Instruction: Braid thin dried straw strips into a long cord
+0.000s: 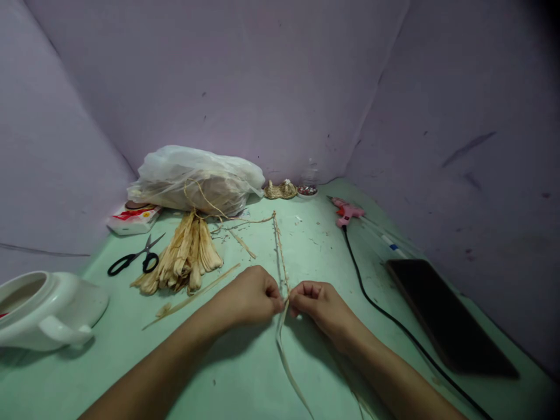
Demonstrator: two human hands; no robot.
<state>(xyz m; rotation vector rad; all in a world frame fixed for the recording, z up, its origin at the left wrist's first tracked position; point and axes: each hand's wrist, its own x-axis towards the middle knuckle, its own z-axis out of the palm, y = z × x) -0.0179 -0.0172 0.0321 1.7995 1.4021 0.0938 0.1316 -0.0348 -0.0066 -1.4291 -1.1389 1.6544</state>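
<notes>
A thin twisted cord of dried plant fiber point(280, 251) runs from the far middle of the table straight toward me. At its near end, my left hand point(258, 294) and my right hand point(321, 303) pinch the fiber strands, fingertips almost touching. Loose flat strands point(286, 361) hang below the fingers toward the table's front edge. To the left of my left hand lie a bundle of dried fiber strips point(186, 256) and one separate strip point(201, 294). Exactly which strands each hand grips is partly hidden by the fingers.
Black-handled scissors point(137, 255), a white ceramic pot point(65, 306) and a small box point(135, 220) stand at left. A plastic bag point(196, 178) and woven pieces point(280, 189) sit against the wall. At right lie a pink glue gun point(347, 211), its black cord point(385, 312) and a dark tablet point(446, 318).
</notes>
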